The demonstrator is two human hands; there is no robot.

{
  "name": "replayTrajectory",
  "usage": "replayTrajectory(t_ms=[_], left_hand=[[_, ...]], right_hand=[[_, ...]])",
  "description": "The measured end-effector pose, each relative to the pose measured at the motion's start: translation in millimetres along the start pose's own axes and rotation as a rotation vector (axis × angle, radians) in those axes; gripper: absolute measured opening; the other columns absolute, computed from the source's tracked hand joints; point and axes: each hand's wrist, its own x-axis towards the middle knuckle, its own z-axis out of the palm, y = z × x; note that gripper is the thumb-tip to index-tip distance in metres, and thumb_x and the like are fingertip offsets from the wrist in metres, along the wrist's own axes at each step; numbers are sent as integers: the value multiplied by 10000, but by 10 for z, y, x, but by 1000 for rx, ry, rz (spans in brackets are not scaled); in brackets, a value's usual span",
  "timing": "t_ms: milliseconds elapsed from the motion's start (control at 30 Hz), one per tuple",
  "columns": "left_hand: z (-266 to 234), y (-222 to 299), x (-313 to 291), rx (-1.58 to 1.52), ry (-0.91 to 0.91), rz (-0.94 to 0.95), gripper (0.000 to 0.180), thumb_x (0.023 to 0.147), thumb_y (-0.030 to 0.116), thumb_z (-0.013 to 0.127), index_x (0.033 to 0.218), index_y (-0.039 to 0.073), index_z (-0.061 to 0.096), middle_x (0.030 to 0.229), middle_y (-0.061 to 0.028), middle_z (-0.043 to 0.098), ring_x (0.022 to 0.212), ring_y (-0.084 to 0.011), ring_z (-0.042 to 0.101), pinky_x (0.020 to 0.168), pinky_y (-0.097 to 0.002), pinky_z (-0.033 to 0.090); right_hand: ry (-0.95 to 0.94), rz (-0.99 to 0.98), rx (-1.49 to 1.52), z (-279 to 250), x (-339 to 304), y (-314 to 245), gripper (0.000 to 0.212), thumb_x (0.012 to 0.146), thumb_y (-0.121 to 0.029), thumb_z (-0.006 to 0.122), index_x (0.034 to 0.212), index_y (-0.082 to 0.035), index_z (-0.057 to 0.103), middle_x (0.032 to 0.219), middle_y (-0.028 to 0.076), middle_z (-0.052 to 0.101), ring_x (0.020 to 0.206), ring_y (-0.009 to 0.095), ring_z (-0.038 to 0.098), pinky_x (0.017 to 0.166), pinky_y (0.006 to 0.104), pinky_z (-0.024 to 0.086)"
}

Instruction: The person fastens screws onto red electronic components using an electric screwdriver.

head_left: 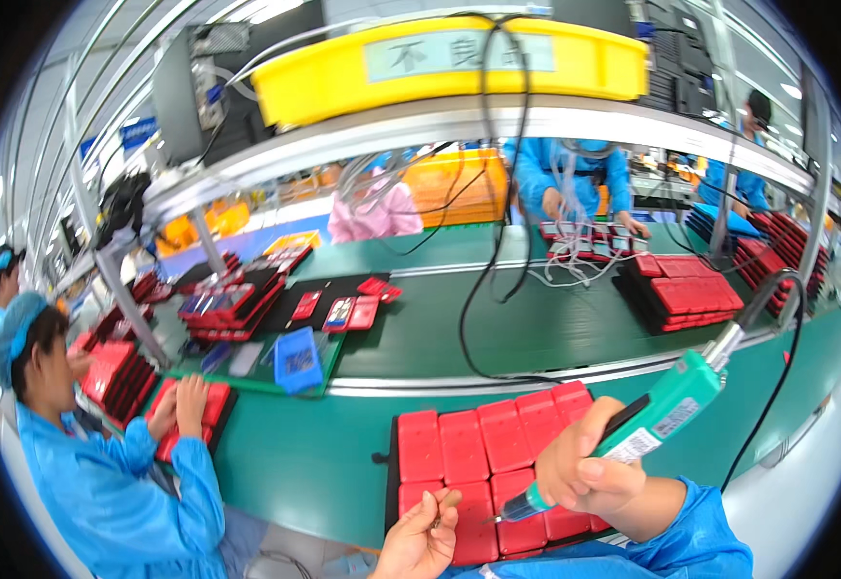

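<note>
My right hand is wrapped around a green electric screwdriver, which slants down to the left with its bit low over red plastic cases. These red cases lie in rows on a black tray in front of me. My left hand is held palm up at the near edge of the tray, close to the screwdriver's tip. Its thumb and fingertips are pinched together; whatever sits between them is too small to make out. The right forearm and hand cover part of the cases.
On my left a co-worker in blue handles red cases. A blue bin of small parts stands beyond. Stacked red cases sit at the far right. Black cables hang ahead, beneath a shelf carrying a yellow bin.
</note>
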Motion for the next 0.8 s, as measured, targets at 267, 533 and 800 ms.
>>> replayTrajectory(t_ms=[267, 533, 800], left_hand=[[88, -135, 328, 129, -42, -46, 272, 845, 334, 495, 794, 68, 516, 594, 16, 426, 495, -66, 382, 394, -148, 313], [174, -192, 428, 335, -156, -41, 232, 888, 263, 436, 901, 39, 496, 638, 5, 393, 508, -79, 348, 432, -175, 299], [309, -227, 639, 336, -172, -155, 300, 846, 339, 494, 686, 86, 491, 607, 22, 400, 501, -74, 338, 442, -169, 294]], right_hand=[[68, 23, 84, -442, 21, -94, 159, 730, -13, 503, 850, -45, 403, 544, 79, 440, 432, 169, 453, 450, 332, 406], [529, 128, 681, -1006, 525, -95, 83, 754, -103, 487, 724, -85, 412, 502, -12, 301, 419, 108, 316, 434, 261, 294], [650, 170, 716, -1302, 313, -197, 105, 768, -102, 480, 720, -91, 388, 525, -10, 366, 432, 104, 360, 448, 256, 320]])
